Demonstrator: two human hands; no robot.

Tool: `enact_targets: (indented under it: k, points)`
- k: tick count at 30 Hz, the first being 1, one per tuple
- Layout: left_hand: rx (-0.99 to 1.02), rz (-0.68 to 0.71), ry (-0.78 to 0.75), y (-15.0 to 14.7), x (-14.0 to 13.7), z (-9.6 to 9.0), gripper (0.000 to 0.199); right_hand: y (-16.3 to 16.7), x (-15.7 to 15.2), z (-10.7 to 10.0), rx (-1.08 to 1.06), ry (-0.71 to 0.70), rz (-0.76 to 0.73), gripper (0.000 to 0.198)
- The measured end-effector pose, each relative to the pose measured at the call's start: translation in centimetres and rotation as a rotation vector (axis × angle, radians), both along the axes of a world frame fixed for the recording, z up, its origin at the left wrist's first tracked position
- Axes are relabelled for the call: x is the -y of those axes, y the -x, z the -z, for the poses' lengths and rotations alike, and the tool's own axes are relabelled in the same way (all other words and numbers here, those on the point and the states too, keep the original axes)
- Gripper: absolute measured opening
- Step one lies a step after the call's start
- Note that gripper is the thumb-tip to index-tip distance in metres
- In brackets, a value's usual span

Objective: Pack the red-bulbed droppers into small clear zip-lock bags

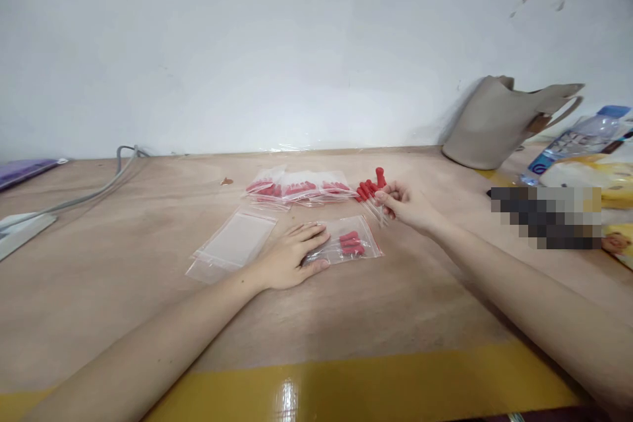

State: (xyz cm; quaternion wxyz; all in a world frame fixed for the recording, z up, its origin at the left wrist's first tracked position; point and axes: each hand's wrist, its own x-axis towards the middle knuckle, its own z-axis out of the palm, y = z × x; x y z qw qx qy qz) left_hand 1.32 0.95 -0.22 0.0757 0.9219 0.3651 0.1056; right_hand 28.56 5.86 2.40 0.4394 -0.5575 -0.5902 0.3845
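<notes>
My left hand (291, 254) lies with fingers spread on a clear zip-lock bag (372, 237), pressing it against the table. Inside this bag are several droppers with red bulbs (351, 244); their other ends are hidden under my palm. Between thumb and fingers, my right hand (398, 203) pinches a dropper (380, 177) with its red bulb upward and clear tube downward. Just left of that hand, more red-bulbed droppers (364, 190) rest on the table. Behind the flattened bag is a row of filled bags (301, 188) showing red bulbs. Flat, see-through bags (237, 237) are stacked beside my left hand.
A wooden table (346, 316) with a yellow front strip (306, 389) meets a white wall. At right stand a beige pitcher-like container (494, 122) and a tilted water bottle (578, 142), near a blurred-out dark item. A grey cable (93, 194) runs along the left.
</notes>
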Motion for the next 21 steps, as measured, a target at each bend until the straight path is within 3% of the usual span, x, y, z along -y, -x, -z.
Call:
enact_targets:
  k: [3, 6, 8, 16, 21]
  points:
    - [0.005, -0.004, 0.004, 0.1, 0.0, 0.1, 0.056, 0.1, 1.0, 1.1, -0.23, -0.044, 0.063, 0.049]
    - [0.009, -0.008, 0.002, 0.1, 0.0, 0.2, 0.056, 0.2, 1.2, 2.3, -0.307, -0.048, 0.117, 0.073]
    - [0.011, -0.007, -0.001, 0.1, 0.0, 0.2, 0.056, 0.6, 1.2, 2.9, -0.319, -0.044, 0.139, 0.077]
    - [0.036, -0.012, -0.014, 0.1, 0.2, 0.0, 0.063, 2.8, 2.2, 3.7, -0.548, 0.027, 0.049, 0.039]
    - [0.02, -0.019, -0.007, 0.1, 0.2, 0.0, 0.063, 2.6, 2.8, 3.4, -0.535, 0.106, 0.0, 0.03]
